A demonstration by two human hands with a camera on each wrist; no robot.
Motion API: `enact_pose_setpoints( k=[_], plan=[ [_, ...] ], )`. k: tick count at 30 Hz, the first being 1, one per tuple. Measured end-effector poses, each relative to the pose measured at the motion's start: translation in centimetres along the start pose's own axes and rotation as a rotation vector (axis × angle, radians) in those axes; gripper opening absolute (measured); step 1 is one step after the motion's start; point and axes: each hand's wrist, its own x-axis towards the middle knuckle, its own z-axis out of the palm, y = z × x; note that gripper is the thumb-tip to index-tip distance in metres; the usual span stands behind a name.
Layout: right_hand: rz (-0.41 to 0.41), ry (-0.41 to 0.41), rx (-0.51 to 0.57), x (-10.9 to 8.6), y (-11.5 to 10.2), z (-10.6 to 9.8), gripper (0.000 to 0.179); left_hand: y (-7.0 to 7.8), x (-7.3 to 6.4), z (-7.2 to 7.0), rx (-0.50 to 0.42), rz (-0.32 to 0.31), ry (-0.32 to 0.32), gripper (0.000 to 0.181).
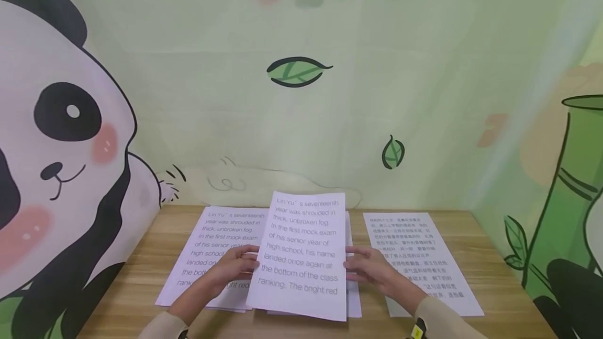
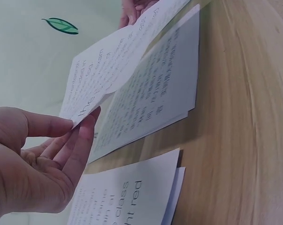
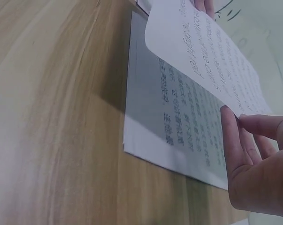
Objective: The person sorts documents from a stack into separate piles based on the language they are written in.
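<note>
A sheet of paper [image 1: 301,255] printed with large English text is held up off the table, tilted toward the head camera. My left hand [image 1: 235,266] pinches its left edge between thumb and fingers, as the left wrist view also shows. On the opposite edge, my right hand [image 1: 369,268] pinches the paper the same way. Beneath the raised sheet lies a middle stack of paper [image 2: 150,84] with Chinese print, mostly hidden from the head view. The right wrist view shows that stack [image 3: 179,140] lying apart from the lifted sheet.
Left of the middle lies a stack of English-printed sheets [image 1: 207,245], partly behind my left forearm. At the right is a Chinese-printed sheet [image 1: 424,255], partly covered by my right arm. All rest on a wooden table [image 1: 499,286] against a panda-patterned backdrop [image 1: 212,93].
</note>
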Motion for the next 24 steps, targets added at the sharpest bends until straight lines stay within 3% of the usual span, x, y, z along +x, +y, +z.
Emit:
enact_pose_setpoints(
  k=[14, 24],
  plan=[
    [-0.010, 0.015, 0.016, 1.3, -1.2, 2.5, 0.057, -0.1, -1.0, -2.5, -0.004, -0.010, 0.053, 0.050],
    [-0.027, -0.071, 0.095, 3.0, -0.8, 4.1, 0.058, -0.8, -2.1, -4.2, -0.003, -0.041, 0.106, 0.050]
  ],
)
